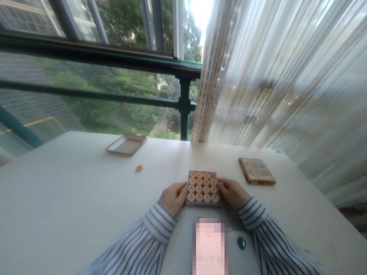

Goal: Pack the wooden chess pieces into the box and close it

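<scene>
A small square box (216, 201) filled with several round wooden game pieces, marked in red, rests on the white table (71, 198) right in front of me. My left hand (172, 198) grips the box's left side with curled fingers. My right hand (233, 193) holds its right side the same way. Both arms wear blue-and-white striped sleeves. One loose round piece (139, 168) lies alone on the table, up and to the left of the box.
An empty shallow lid or tray (126, 144) lies at the far left-centre of the table. A flat brown box with a printed top (257, 170) sits at the right. Behind are a window with a green railing (183, 103) and a sheer curtain (286, 76).
</scene>
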The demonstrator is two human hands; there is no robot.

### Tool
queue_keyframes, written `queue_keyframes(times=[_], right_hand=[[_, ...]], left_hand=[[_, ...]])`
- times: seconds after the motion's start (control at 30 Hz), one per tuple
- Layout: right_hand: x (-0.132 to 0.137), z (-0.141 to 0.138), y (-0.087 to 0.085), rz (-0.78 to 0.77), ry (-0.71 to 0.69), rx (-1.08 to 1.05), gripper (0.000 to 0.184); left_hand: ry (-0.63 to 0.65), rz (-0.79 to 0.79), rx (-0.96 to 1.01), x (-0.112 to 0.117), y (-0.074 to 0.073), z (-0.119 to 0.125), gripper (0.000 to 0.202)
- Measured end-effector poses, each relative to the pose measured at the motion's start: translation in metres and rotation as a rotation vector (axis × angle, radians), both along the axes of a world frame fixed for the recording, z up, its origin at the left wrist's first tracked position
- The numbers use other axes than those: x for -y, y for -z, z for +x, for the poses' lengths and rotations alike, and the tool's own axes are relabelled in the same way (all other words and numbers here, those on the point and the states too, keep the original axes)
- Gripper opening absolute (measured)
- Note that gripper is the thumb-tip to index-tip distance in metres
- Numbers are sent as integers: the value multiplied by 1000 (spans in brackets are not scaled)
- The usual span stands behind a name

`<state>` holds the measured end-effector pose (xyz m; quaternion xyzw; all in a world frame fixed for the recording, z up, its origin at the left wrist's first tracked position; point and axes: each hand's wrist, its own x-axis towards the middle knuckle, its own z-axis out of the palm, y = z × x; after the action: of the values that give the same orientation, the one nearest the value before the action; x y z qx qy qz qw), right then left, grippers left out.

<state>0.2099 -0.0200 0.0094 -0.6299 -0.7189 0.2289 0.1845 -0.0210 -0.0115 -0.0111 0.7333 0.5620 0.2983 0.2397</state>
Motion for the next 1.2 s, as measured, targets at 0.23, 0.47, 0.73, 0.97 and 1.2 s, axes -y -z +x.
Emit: queue_keyframes(times=[0.23, 0.47, 0.73, 0.97, 1.2], right_hand=[[-1, 1, 1, 2, 1, -6, 31], [-1, 0, 0, 5, -8, -8, 32], [0, -1, -1, 4, -13, -18, 32], [-1, -1, -1, -3, -1, -19, 33], [-3, 4, 3, 9, 38, 1, 35]], left_hand=[[8, 2, 11, 1, -1, 1, 35], [0, -2, 14, 2, -1, 1, 35], [-5, 8, 23, 4, -2, 1, 34], [-6, 8, 25, 4, -2, 1, 34], [-32, 17, 15, 2, -3, 0, 34]])
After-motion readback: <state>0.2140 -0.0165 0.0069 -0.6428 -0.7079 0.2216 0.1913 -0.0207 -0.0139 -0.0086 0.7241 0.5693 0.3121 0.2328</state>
